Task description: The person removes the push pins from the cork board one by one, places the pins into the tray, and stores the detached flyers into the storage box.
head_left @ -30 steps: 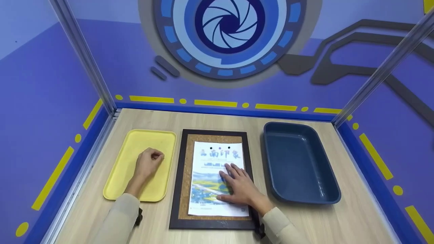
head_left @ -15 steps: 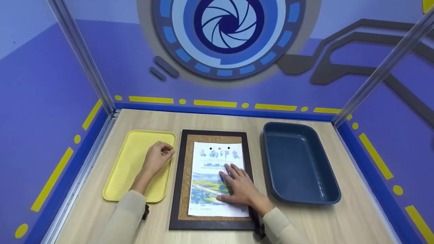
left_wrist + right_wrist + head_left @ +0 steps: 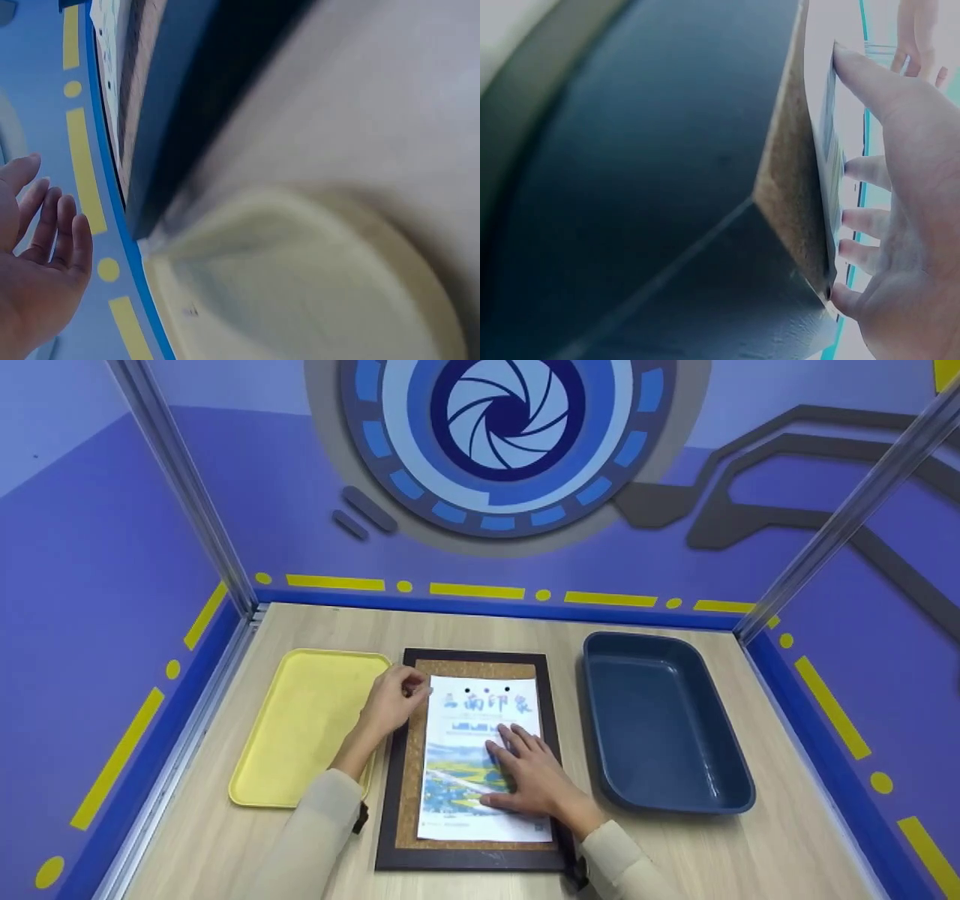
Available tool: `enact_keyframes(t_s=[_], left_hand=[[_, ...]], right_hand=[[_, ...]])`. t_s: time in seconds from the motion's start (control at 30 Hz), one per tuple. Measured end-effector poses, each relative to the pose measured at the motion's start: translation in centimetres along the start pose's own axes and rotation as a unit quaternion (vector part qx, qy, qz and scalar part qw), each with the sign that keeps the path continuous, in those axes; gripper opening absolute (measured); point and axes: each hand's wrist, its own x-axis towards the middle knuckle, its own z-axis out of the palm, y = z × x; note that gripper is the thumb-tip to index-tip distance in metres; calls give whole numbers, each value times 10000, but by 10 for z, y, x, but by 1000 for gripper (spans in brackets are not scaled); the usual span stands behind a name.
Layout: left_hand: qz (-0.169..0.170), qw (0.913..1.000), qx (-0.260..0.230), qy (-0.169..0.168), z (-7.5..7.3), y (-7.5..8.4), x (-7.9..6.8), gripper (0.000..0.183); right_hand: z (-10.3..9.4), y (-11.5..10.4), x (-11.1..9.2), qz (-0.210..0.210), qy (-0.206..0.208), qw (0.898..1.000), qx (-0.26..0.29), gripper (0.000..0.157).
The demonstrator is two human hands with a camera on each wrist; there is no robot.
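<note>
Hands [image 3: 536,780] on the poster [image 3: 480,757], between yellow tray [image 3: 300,735] and blue bin [image 3: 660,720].

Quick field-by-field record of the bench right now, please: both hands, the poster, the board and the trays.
left hand: fingers curled, at poster's upper left corner; a grip cannot be told
right hand: flat, fingers spread, presses poster
poster: lies on cork board, three pins along top edge
cork board: dark frame, between the trays
yellow tray: left of board
blue tray: right of board
</note>
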Motion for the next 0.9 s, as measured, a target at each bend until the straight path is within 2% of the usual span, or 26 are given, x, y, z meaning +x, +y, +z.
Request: enact_keyframes(t_s=[0.17,0.4,0.7,0.9], left_hand=[[28,10000,-23,-73,18,5,6,25],[28,10000,-53,10,40,4,9,24],[-13,9999,-129,-61,56,10,24,30],[157,9992,-240,-276,63,9,32,38]], right_hand=[[0,0,0,69,-75,9999,25,97],[1,-2,0,108,-178,9998,70,98],[0,0,0,182,-212,9996,22,98],[-1,-1,1,145,-197,9997,9,98]])
